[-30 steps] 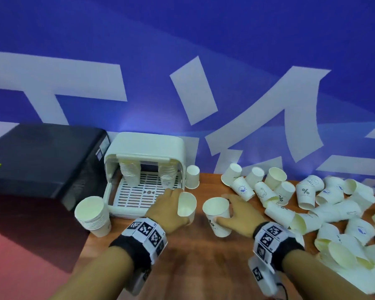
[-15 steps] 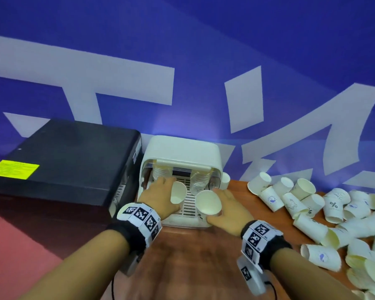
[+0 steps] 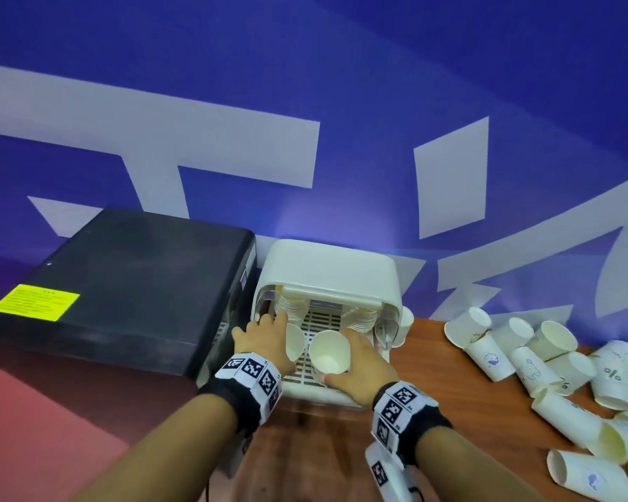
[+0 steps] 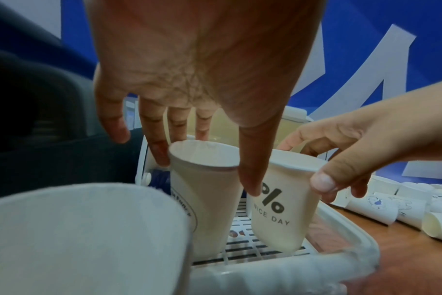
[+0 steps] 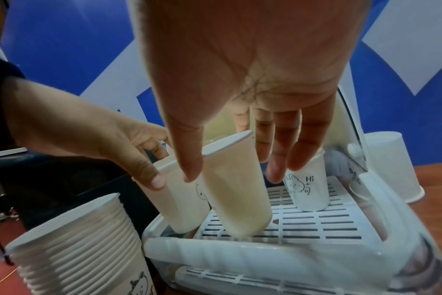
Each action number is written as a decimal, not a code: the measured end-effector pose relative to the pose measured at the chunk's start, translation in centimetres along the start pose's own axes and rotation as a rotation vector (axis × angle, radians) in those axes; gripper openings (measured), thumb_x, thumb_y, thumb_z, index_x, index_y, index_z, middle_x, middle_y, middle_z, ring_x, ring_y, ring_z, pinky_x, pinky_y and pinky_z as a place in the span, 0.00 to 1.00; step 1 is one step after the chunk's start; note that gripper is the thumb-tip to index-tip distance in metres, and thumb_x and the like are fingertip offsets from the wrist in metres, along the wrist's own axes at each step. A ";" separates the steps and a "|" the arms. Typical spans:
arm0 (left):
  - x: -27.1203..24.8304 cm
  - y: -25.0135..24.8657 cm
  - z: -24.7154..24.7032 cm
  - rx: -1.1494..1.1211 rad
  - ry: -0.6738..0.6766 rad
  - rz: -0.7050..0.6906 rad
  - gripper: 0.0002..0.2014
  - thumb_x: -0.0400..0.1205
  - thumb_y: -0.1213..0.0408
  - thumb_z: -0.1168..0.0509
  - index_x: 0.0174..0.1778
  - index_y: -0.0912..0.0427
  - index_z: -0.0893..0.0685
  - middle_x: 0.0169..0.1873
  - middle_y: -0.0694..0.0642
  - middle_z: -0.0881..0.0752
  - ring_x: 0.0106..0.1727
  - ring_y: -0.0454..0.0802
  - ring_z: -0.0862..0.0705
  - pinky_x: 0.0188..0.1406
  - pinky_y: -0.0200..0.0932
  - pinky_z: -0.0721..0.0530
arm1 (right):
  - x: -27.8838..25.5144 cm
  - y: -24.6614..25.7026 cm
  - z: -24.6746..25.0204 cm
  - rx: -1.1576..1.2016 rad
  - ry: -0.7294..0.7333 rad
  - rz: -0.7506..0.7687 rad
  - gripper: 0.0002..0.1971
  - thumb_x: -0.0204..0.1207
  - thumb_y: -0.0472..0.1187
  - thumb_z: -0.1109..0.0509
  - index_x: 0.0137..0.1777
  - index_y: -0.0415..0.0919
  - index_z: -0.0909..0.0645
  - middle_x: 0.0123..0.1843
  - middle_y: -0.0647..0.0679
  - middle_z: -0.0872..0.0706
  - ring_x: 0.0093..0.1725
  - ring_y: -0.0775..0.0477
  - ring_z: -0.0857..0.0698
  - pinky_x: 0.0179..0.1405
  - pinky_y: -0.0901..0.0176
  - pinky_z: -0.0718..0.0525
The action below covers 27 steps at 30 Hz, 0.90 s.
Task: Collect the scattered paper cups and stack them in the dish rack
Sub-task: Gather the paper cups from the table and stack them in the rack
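The white dish rack (image 3: 325,269) stands against the blue wall, lid up, slotted tray (image 5: 316,221) toward me. Two cup stacks (image 3: 362,317) stand at its back; the right one shows a "Hi" drawing (image 5: 308,189). My left hand (image 3: 269,333) grips a paper cup (image 4: 204,189) by its rim over the tray's left side. My right hand (image 3: 343,356) grips a second cup (image 4: 283,201), printed "NICE DAY", tilted just above the tray's middle (image 5: 235,189). The two cups hang side by side. Scattered cups (image 3: 544,360) lie on the wooden table at right.
A black box (image 3: 124,284) sits tight against the rack's left side. A tall stack of cups (image 5: 76,239) stands on the table at the rack's front left corner. One single cup (image 5: 391,163) stands upside down by the rack's right wall.
Both hands have carried their cups from above the table in front of the rack to over its tray. The view has swung left, so the rack now sits in the middle.
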<state>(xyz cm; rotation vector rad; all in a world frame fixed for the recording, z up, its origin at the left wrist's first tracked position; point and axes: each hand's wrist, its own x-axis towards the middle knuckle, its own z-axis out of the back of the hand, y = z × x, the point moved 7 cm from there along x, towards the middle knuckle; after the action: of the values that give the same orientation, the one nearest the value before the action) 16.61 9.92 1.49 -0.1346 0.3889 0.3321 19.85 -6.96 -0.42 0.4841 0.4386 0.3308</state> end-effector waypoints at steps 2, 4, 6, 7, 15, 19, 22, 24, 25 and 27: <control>0.6 0.0 -0.5 0.009 0.023 0.010 0.40 0.72 0.46 0.28 0.76 0.51 0.40 0.70 0.54 0.28 0.71 0.57 0.27 0.69 0.60 0.33 | 0.8 -0.5 -0.7 0.025 0.013 -0.030 0.41 0.61 0.60 0.26 0.73 0.56 0.38 0.71 0.53 0.27 0.66 0.46 0.23 0.64 0.47 0.22; 1.2 0.1 -0.7 0.004 0.032 0.014 0.40 0.72 0.47 0.28 0.75 0.52 0.40 0.70 0.54 0.28 0.70 0.57 0.26 0.69 0.60 0.32 | 1.6 -0.8 -1.3 0.055 0.028 -0.059 0.41 0.60 0.59 0.26 0.73 0.55 0.38 0.71 0.52 0.27 0.66 0.45 0.22 0.64 0.46 0.22; 1.8 0.1 -1.1 -0.008 0.042 0.012 0.40 0.71 0.47 0.27 0.75 0.52 0.39 0.70 0.55 0.28 0.70 0.57 0.26 0.69 0.59 0.32 | 2.2 -1.0 -1.8 0.071 0.042 -0.075 0.42 0.60 0.58 0.24 0.73 0.54 0.39 0.70 0.51 0.26 0.66 0.45 0.22 0.64 0.46 0.22; 2.1 0.1 -1.4 -0.013 0.050 0.011 0.41 0.71 0.47 0.27 0.75 0.52 0.40 0.70 0.55 0.28 0.70 0.57 0.26 0.68 0.59 0.32 | 2.5 -1.1 -2.2 0.073 0.050 -0.085 0.42 0.61 0.58 0.24 0.74 0.54 0.39 0.70 0.50 0.26 0.66 0.44 0.22 0.64 0.46 0.22; 3.4 0.8 -2.6 -0.019 0.116 0.016 0.44 0.70 0.46 0.26 0.77 0.52 0.43 0.71 0.56 0.27 0.69 0.58 0.24 0.69 0.62 0.34 | 3.5 -0.9 -4.4 0.105 0.094 -0.084 0.42 0.63 0.58 0.22 0.74 0.53 0.39 0.70 0.50 0.25 0.66 0.45 0.22 0.64 0.48 0.21; 3.4 0.9 -3.0 -0.010 0.136 0.023 0.46 0.69 0.48 0.25 0.78 0.50 0.44 0.71 0.56 0.27 0.70 0.58 0.24 0.70 0.60 0.33 | 3.8 -1.1 -4.7 0.089 0.109 -0.103 0.43 0.62 0.60 0.23 0.75 0.53 0.40 0.71 0.52 0.25 0.67 0.46 0.23 0.65 0.47 0.22; 3.2 0.9 -3.2 -0.014 0.152 0.023 0.47 0.70 0.49 0.25 0.80 0.50 0.46 0.72 0.55 0.28 0.71 0.58 0.25 0.71 0.59 0.33 | 3.7 -1.3 -4.9 0.028 0.149 -0.116 0.48 0.63 0.60 0.23 0.79 0.52 0.44 0.75 0.50 0.29 0.71 0.45 0.26 0.69 0.47 0.25; 3.1 1.0 -3.2 -0.031 0.169 0.019 0.48 0.69 0.49 0.24 0.80 0.50 0.45 0.72 0.55 0.28 0.71 0.58 0.25 0.71 0.59 0.33 | 3.5 -1.4 -4.9 0.004 0.158 -0.119 0.50 0.64 0.59 0.22 0.81 0.50 0.46 0.77 0.49 0.31 0.74 0.45 0.28 0.71 0.49 0.27; 3.0 1.0 -3.1 -0.038 0.175 0.018 0.48 0.69 0.49 0.24 0.80 0.50 0.44 0.72 0.55 0.28 0.71 0.58 0.25 0.72 0.59 0.33 | 3.4 -1.4 -4.8 -0.004 0.153 -0.118 0.50 0.64 0.59 0.22 0.81 0.50 0.46 0.77 0.49 0.32 0.74 0.44 0.28 0.71 0.49 0.27; 2.9 1.1 -2.7 -0.050 0.183 0.019 0.46 0.69 0.50 0.24 0.79 0.49 0.43 0.72 0.55 0.28 0.71 0.58 0.25 0.72 0.59 0.32 | 3.1 -1.5 -4.5 -0.022 0.146 -0.112 0.49 0.64 0.60 0.23 0.81 0.51 0.46 0.77 0.49 0.32 0.73 0.44 0.27 0.72 0.48 0.27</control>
<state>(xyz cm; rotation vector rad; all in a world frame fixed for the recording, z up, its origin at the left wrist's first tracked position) 17.77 11.26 -2.21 -0.2113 0.5638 0.3493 20.68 -5.27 -5.75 0.4139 0.6010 0.2629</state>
